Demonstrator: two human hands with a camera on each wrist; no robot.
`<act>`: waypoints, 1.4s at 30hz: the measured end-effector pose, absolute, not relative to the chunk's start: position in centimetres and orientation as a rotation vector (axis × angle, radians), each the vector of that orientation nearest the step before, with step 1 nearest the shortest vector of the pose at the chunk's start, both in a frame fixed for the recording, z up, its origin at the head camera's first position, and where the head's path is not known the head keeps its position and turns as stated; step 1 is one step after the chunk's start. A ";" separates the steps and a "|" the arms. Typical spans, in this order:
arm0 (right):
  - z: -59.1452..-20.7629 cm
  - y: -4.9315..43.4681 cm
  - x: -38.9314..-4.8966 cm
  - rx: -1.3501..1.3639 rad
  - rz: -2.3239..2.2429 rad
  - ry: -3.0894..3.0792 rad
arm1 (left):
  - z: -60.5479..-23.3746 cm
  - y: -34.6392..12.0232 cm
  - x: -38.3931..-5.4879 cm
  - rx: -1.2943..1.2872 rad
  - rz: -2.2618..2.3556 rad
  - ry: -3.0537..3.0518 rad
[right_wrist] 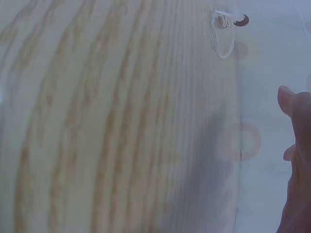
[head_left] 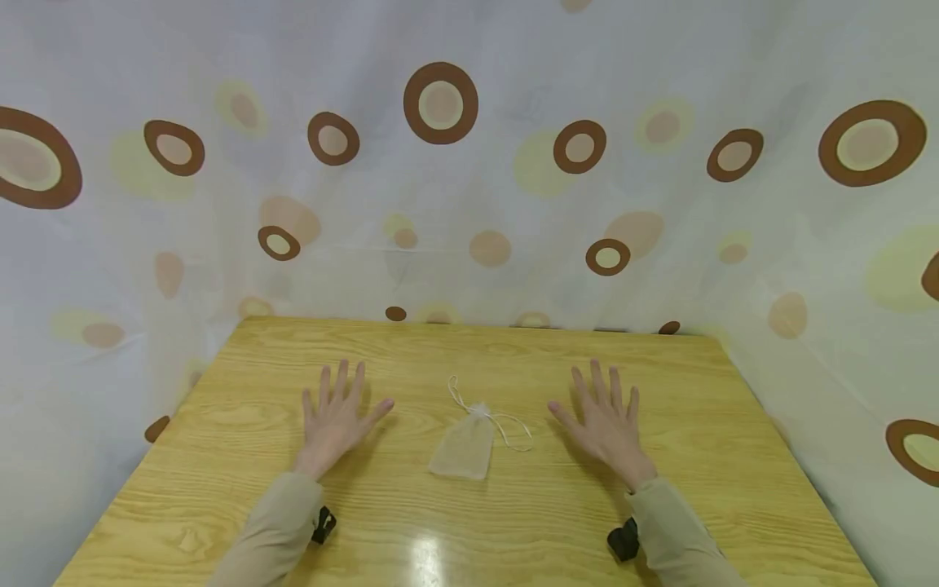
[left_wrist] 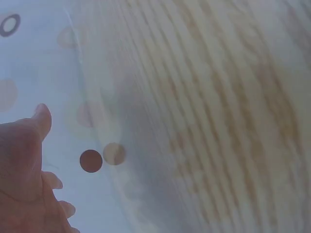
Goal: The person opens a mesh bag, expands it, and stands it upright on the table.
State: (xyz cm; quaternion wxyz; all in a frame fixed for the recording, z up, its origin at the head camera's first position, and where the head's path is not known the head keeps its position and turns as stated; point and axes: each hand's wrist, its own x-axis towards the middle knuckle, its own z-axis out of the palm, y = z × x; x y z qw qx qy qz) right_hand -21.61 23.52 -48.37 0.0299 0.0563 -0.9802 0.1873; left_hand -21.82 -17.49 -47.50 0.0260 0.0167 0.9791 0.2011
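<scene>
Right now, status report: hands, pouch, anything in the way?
Left hand, right hand: spread, holding nothing. Drawstring pouch lies between them on table, untouched. Nothing seen blocking either hand.

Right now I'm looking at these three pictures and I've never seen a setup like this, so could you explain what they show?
There's no robot here, just a person's two bare hands. The wide picture comes from a camera on the head, looking forward and down. The other two come from wrist cameras, so each shows part of one hand up close.

On the wooden table lies a small pale drawstring bag. The left hand and right hand are on either side of it, fingers spread, holding nothing. The right wrist picture also catches a white cord loop. Behind the table is a spotted backdrop.
</scene>
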 end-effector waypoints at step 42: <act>-48.0 20.9 -21.4 0.466 0.927 -3.038 | -47.5 -6.5 -21.8 0.418 0.967 2.763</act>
